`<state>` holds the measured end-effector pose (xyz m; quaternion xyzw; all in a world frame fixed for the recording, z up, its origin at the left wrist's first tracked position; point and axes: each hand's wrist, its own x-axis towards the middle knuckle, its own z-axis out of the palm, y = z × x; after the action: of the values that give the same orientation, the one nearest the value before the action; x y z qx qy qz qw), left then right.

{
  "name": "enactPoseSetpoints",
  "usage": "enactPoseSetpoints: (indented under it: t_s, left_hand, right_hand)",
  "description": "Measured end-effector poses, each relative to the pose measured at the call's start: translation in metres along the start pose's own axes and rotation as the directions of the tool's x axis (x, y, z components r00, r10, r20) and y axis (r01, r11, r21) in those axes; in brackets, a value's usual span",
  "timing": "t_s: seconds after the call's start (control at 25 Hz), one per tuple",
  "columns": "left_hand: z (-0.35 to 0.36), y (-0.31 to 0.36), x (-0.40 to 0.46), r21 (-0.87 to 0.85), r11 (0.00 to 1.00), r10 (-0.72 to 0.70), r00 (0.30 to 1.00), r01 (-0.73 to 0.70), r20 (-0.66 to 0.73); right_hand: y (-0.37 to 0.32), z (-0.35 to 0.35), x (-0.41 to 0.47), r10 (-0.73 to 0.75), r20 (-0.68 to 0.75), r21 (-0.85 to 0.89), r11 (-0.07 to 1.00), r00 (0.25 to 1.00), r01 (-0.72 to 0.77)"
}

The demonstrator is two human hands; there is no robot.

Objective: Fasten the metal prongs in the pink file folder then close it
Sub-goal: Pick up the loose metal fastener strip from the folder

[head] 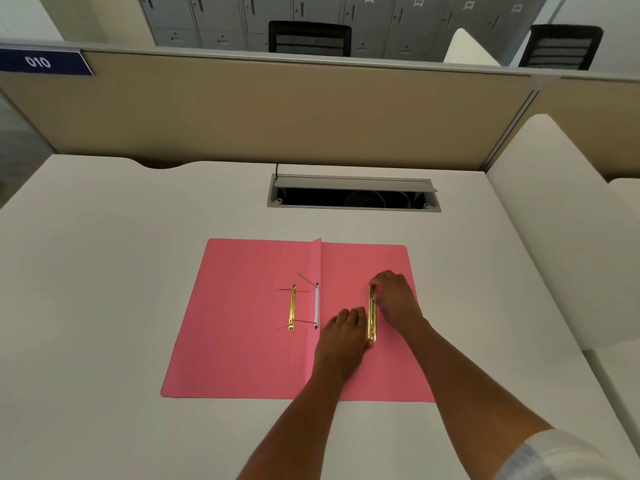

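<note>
Seen from above, two bare forearms reach forward over a pale, smooth desk point(104, 271) and meet on the right-hand leaf of an open pink file folder point(242, 341), which lies flat and spread wide near the desk's middle. Its matte card has rounded outer corners, and its central fold stands up slightly as a narrow ridge. The left hand point(343, 337) rests palm down just right of that fold, fingers together and curled slightly, their tips touching the left side of a shiny gold metal bar point(372, 313), a long, narrow strip lying on the right leaf parallel to the fold. The right hand point(394, 299) comes in from the bar's other side, knuckles up and fingers bent over the bar's far end; whether either hand truly pinches the bar or only presses on it cannot be told. On the folder's left leaf, just beside the fold, lies a second gold metal strip point(293, 308), and thin dark metal prongs point(306, 280) stick out at loose angles from it and from a slim white strip point(316, 306) on the fold itself, unfolded and unfastened. Beyond the folder, a rectangular grey cable hatch point(353, 183) is set into the desk with its lid open over a dark recess, and behind that rises a tan fabric partition point(277, 109).
</note>
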<state>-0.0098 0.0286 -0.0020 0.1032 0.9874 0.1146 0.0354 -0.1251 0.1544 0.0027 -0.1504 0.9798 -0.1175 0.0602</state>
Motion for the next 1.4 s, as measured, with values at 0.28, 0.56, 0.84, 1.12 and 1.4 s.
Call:
enactPoseSetpoints:
  t_s: [0.28, 0.56, 0.84, 1.12, 1.4]
  left_hand:
    - [0.001, 0.001, 0.000, -0.036, 0.998, -0.046, 0.999, 0.046, 0.006]
    - [0.010, 0.004, -0.005, -0.055, 0.997, -0.053, 0.995, 0.048, -0.086]
    - [0.022, 0.006, -0.010, -0.045, 0.997, -0.066, 0.997, 0.068, 0.033]
    - [0.016, 0.008, -0.011, -0.054, 0.994, -0.086, 0.992, 0.091, 0.093]
    - [0.018, 0.007, -0.012, -0.059, 0.993, -0.099, 0.988, 0.106, 0.118]
  right_hand:
    - [0.001, -0.001, 0.002, 0.039, 0.002, 0.123, 0.992, 0.999, -0.039]
    - [0.007, -0.001, 0.002, 0.028, 0.039, 0.163, 0.986, 0.999, -0.034]
    - [0.011, -0.007, -0.005, -0.031, 0.073, 0.170, 0.985, 0.997, 0.018]
    - [0.010, -0.004, -0.009, -0.061, 0.096, 0.188, 0.981, 0.994, 0.042]
    - [-0.004, -0.009, -0.009, -0.135, 0.141, 0.155, 0.982, 0.981, 0.112]
